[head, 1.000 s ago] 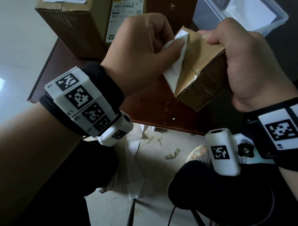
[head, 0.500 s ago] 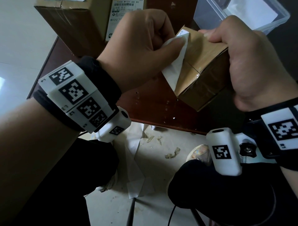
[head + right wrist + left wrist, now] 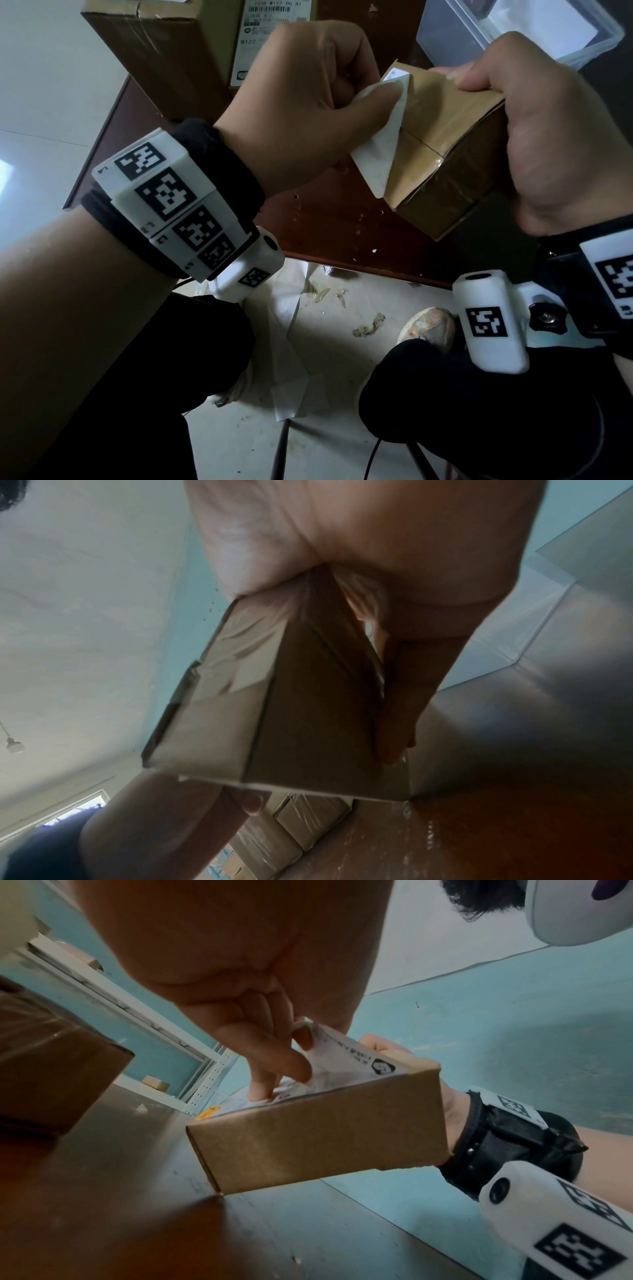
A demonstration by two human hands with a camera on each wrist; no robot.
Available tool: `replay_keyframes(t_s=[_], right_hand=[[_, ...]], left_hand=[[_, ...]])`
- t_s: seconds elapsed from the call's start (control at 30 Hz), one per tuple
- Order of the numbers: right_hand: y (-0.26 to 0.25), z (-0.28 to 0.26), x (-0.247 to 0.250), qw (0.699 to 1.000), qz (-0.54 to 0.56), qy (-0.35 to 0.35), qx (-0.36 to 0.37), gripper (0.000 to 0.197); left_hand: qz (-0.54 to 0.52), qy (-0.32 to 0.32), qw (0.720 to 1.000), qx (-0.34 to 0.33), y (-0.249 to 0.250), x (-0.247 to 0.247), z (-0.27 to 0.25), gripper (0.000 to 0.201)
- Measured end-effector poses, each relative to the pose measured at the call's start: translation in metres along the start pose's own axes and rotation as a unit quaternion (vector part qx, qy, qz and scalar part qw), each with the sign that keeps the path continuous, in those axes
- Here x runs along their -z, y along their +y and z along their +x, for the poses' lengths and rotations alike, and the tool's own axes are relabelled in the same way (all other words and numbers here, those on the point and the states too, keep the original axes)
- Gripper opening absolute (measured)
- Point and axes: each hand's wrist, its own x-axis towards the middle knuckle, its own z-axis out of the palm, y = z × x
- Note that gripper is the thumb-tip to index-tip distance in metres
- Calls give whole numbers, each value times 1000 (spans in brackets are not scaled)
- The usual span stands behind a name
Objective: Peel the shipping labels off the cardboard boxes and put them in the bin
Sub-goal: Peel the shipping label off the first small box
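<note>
A: left hand (image 3: 301, 99) has thumb and fingers pinched on the lifted flap of the shipping label (image 3: 378, 154). right hand (image 3: 548, 137) is wrapped round the small cardboard box (image 3: 445, 144), thumb on the top face, fingers down the far side. box is tilted, one low corner close to the surface (image 3: 325, 226); can't tell if it touches

B: how much is off?

A: roughly half by the look of it. blank back faces the head cam as a white triangle. printed part reads as stuck near the top edge in the left wrist view (image 3: 356, 1056)

B: so keep the pull low, fold it back along the box face, not straight up. paper label over shiny tape, tears if you yank

A: agreed. I'd regrip nearer the peel line too; a pinch out on the flap gives poor control and lets the flap curl and stick to itself

B: right hand ok?

A: looks solid. thumb should sit just ahead of the peel line so the flap seam doesn't lift with the label

B: bin?

A: clear plastic bin (image 3: 455, 37) on the surface just behind the right hand, white paper already in it. short reach once free

B: others left?

A: larger box (image 3: 154, 51) behind the left hand has a printed label (image 3: 260, 41) on it, so more to do
</note>
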Motion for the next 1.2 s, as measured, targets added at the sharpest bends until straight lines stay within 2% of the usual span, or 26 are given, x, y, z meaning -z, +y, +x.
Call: replay_keyframes(t_s=[0.47, 0.6, 0.7, 0.8, 0.87, 0.93, 1.03, 1.2], right_hand=[[-4, 0, 9, 999, -27, -18, -18, 58], [-5, -1, 8, 999, -19, -26, -19, 57], [-5, -3, 5, 999, 1, -36, -20, 63], [-7, -5, 4, 999, 9, -40, -28, 80], [-8, -7, 2, 999, 3, -37, -19, 83], [-9, -9, -1, 1000, 0, -29, 3, 79], [-9, -13, -7, 999, -11, -15, 41, 77], [-5, -20, -16, 996, -34, 2, 82, 60]], left_hand=[[0, -1, 1000, -3, 0, -1, -1, 31], [-24, -18, 1000, -3, -1, 2, -2, 29], [-10, -12, 1000, -6, -2, 3, -3, 28], [-34, -1, 999, 7, -1, 3, -3, 21], [-66, -18, 998, 9, 2, 4, -3, 30], [-26, -40, 999, -15, 2, 5, -1, 34], [49, -50, 997, -45, 2, 4, -2, 26], [9, -41, 999, 23, 6, 2, -7, 21]])
